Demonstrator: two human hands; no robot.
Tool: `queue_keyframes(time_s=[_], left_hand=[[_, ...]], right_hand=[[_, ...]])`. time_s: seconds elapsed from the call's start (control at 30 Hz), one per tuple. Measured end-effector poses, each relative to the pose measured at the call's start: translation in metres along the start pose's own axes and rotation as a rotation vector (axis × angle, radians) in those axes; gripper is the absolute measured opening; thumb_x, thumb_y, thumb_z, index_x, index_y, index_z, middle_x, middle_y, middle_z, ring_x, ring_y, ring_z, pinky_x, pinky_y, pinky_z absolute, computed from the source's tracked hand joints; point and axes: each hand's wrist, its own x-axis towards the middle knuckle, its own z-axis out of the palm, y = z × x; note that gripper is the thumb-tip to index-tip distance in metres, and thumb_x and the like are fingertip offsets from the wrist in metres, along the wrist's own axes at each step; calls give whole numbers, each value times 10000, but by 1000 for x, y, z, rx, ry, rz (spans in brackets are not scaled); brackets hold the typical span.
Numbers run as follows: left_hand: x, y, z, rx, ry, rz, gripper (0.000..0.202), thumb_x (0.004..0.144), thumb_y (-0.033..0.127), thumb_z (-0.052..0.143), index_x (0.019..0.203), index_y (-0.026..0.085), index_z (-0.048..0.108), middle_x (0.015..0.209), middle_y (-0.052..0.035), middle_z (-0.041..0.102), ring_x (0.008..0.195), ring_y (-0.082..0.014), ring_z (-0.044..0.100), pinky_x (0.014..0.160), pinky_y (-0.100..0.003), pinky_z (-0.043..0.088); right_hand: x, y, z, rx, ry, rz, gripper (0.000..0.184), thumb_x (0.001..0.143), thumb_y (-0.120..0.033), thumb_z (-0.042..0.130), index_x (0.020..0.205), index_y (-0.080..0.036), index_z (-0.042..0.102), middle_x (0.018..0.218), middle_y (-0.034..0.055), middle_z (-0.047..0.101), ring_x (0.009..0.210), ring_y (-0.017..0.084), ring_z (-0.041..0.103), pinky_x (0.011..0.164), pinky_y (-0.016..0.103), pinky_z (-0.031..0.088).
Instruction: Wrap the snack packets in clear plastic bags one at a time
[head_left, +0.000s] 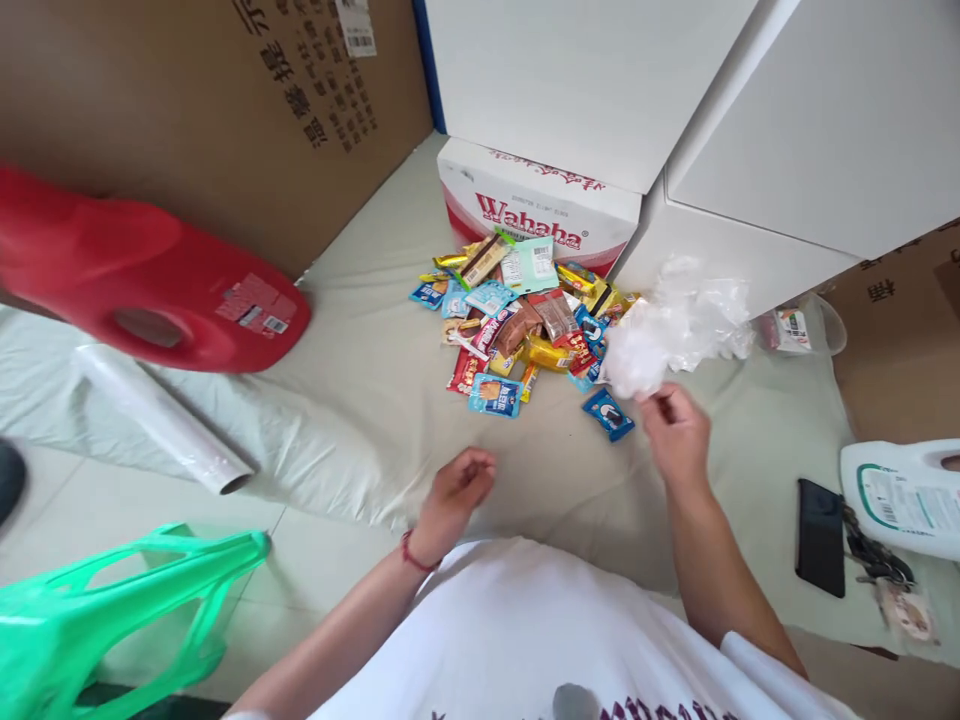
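Note:
My right hand [679,430] pinches the near edge of a crumpled clear plastic bag [694,315], which spreads out to the right of a snack pile. Over the cloth in front of the pile, my left hand [459,492] is curled closed, and nothing shows in it. The pile of small wrapped snacks [517,320] mixes blue, yellow, red and pale green packets. A blue-and-white packet [495,396] lies at its near edge. One dark blue packet [608,414] sits apart, just left of my right hand.
Behind the snacks stands a Wahaha carton [540,205] against white boxes [585,80]. A red jug [150,270] and a plastic film roll [165,418] lie left, above a green stool [127,610]. At right are a phone [820,537], keys [874,550] and a white bottle [907,495].

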Motion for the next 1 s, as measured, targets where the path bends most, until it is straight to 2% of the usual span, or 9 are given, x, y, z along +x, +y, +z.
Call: queue_keyframes(time_s=[0.07, 0.17, 0.3, 0.43, 0.6, 0.67, 0.77, 0.87, 1.0], left_hand=[[17, 14, 21, -233, -137, -163, 487, 803, 667, 672, 831, 187, 595, 628, 31, 540, 516, -83, 470, 450, -200, 254], [43, 25, 42, -444, -198, -318, 629, 751, 789, 642, 917, 184, 622, 747, -12, 635, 537, -107, 559, 392, -199, 209], [58, 27, 54, -443, -170, -257, 564, 647, 605, 857, 924, 153, 664, 712, 14, 638, 531, -86, 539, 409, -202, 313], [58, 19, 49, -504, -84, -115, 520, 617, 508, 909, 873, 143, 642, 654, 55, 578, 489, -38, 456, 409, -178, 296], [57, 29, 48, -583, 43, -165, 445, 668, 412, 893, 912, 139, 642, 687, 37, 601, 501, -42, 496, 380, -159, 277], [59, 54, 59, -676, -38, -168, 396, 714, 394, 859, 945, 149, 651, 804, -5, 669, 631, -81, 615, 474, -166, 430], [67, 104, 83, -776, -385, -57, 438, 803, 520, 760, 1077, 197, 648, 1102, -64, 699, 1020, -216, 697, 762, -326, 596], [73, 126, 103, -582, -438, 14, 463, 743, 459, 836, 1089, 228, 633, 1117, -33, 678, 1051, -207, 675, 798, -338, 585], [65, 84, 112, -163, -428, -201, 468, 746, 599, 783, 842, 177, 605, 799, 0, 636, 609, -107, 614, 533, -225, 435]], right_hand=[[-34, 2, 21, -142, -180, -159, 205, 945, -424, 613, 913, -253, 720, 817, 33, 654, 727, 190, 575, 702, 328, 476], [-66, 10, 44, -244, -315, -353, 239, 980, -331, 538, 963, -283, 771, 928, 86, 711, 854, 238, 619, 784, 386, 506], [-79, 26, 46, -248, -318, -376, 251, 981, -302, 538, 994, -305, 789, 921, 82, 714, 818, 237, 595, 770, 403, 506], [-80, 36, 33, -67, -201, -167, 185, 943, -381, 614, 951, -271, 763, 927, 62, 695, 831, 221, 612, 766, 374, 510], [-71, 39, 23, 434, 61, 315, 316, 815, -506, 762, 849, -228, 615, 707, -36, 573, 539, 104, 436, 487, 231, 360], [-66, 39, 20, 551, 139, 386, 386, 742, -501, 824, 813, -221, 569, 715, -40, 579, 525, 81, 419, 463, 212, 331], [-65, 40, 13, 575, 195, 383, 394, 719, -492, 841, 816, -217, 577, 727, -40, 587, 523, 75, 421, 458, 212, 334], [-75, 43, 3, 435, 216, 302, 289, 816, -478, 766, 871, -230, 628, 676, -51, 544, 516, 99, 420, 473, 236, 357], [-98, 46, -1, 5, 67, 2, 153, 922, -395, 647, 940, -272, 736, 818, 32, 666, 723, 198, 602, 668, 335, 504]])
